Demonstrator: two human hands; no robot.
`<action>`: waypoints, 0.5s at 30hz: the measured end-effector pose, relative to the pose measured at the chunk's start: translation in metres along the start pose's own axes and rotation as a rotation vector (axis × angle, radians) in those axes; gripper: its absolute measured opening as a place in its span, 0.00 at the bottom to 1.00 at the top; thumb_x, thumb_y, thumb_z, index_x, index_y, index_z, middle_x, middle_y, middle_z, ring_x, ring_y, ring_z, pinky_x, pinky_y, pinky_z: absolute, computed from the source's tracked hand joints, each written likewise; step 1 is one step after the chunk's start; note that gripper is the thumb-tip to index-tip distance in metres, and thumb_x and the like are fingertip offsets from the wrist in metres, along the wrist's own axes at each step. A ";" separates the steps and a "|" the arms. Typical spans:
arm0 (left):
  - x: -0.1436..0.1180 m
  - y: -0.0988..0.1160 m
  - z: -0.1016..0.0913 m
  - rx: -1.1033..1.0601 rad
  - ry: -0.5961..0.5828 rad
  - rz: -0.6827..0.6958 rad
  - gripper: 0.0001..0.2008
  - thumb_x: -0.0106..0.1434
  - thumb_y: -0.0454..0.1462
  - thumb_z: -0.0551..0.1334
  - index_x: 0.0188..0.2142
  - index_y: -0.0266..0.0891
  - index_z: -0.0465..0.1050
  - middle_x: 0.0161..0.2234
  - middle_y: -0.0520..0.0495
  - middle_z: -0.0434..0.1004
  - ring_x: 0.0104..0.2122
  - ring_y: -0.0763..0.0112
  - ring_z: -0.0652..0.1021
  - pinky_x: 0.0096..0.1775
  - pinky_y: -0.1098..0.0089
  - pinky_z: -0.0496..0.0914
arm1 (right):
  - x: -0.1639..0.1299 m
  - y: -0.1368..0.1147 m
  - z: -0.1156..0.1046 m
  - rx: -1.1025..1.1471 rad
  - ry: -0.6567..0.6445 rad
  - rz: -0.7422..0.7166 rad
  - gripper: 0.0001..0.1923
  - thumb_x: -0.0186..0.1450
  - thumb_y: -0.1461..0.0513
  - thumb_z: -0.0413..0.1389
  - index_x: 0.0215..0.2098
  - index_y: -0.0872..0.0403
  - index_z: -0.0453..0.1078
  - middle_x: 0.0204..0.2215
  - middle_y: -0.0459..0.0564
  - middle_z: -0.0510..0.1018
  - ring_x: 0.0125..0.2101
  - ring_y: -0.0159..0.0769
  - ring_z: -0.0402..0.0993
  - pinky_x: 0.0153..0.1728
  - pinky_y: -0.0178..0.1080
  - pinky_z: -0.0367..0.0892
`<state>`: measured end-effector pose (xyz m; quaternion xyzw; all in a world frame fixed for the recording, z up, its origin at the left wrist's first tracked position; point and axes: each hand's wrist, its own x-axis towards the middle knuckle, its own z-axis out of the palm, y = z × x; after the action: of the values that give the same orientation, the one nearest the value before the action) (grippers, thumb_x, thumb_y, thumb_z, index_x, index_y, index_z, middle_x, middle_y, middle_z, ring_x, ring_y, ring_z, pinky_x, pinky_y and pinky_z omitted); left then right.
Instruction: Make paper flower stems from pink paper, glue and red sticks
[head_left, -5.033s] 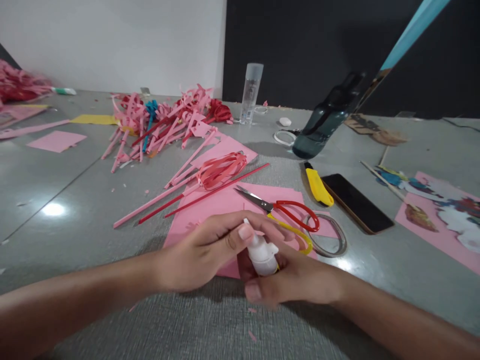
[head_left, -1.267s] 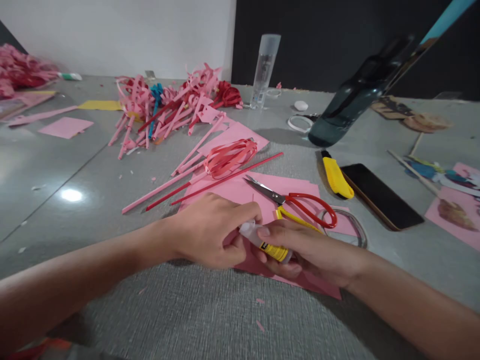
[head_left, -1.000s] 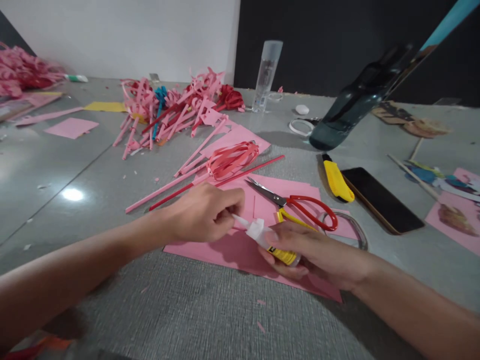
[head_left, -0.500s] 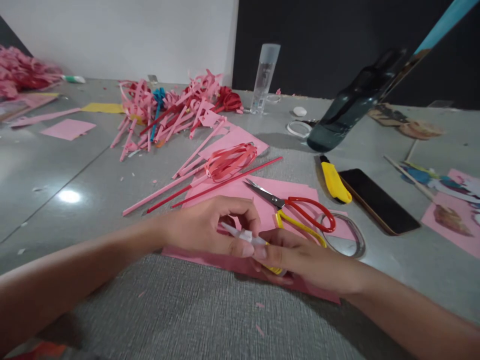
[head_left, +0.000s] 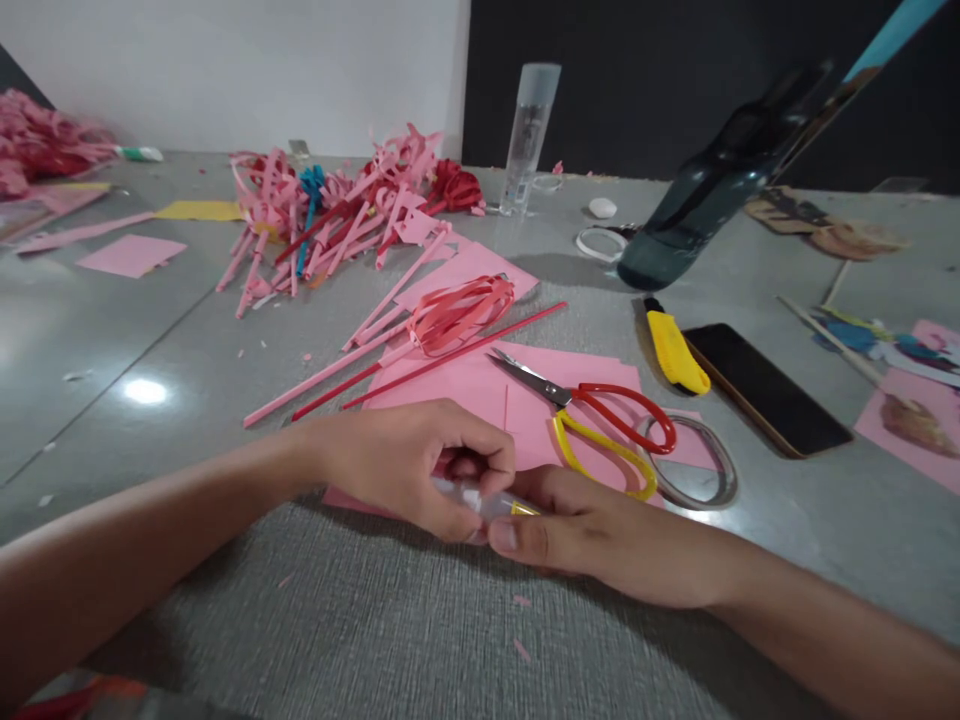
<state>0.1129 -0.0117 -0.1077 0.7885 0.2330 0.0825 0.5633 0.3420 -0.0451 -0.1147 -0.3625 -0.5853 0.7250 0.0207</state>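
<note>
The small glue bottle [head_left: 487,500] lies almost wholly hidden between the two hands, low over the near edge of the pink paper sheet [head_left: 480,385] on the desk, towards the desk's near edge. Only a short stretch shows: a pale, whitish-clear part with a sliver of yellow label at its right end. It lies nearly level, nozzle end to the left, yellow end to the right. Whether a cap is on the tip cannot be told.

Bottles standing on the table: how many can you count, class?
2: a clear bottle at the far edge, centre, and a dark teal bottle to its right.
</note>
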 end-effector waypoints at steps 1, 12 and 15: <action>-0.001 0.001 -0.001 0.024 0.014 -0.002 0.08 0.54 0.32 0.66 0.31 0.40 0.67 0.28 0.58 0.64 0.27 0.77 0.65 0.30 0.75 0.62 | -0.001 0.000 0.000 -0.001 -0.002 0.012 0.21 0.65 0.47 0.64 0.43 0.56 0.73 0.32 0.43 0.67 0.30 0.30 0.60 0.29 0.33 0.57; -0.005 0.004 -0.002 0.109 0.053 -0.049 0.13 0.54 0.37 0.71 0.36 0.40 0.71 0.31 0.56 0.70 0.29 0.75 0.70 0.30 0.74 0.63 | -0.002 0.002 0.003 0.020 -0.029 -0.066 0.24 0.66 0.43 0.62 0.38 0.55 0.71 0.31 0.44 0.64 0.30 0.30 0.57 0.28 0.33 0.56; -0.008 0.011 -0.001 0.239 0.060 -0.043 0.11 0.54 0.35 0.71 0.35 0.40 0.71 0.31 0.56 0.71 0.30 0.75 0.71 0.31 0.74 0.63 | -0.005 0.004 0.009 0.018 -0.007 -0.031 0.20 0.66 0.46 0.63 0.40 0.55 0.71 0.31 0.44 0.66 0.30 0.30 0.58 0.28 0.33 0.57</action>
<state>0.1086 -0.0172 -0.0965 0.8420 0.2749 0.0652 0.4595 0.3428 -0.0560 -0.1153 -0.3504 -0.5845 0.7311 0.0330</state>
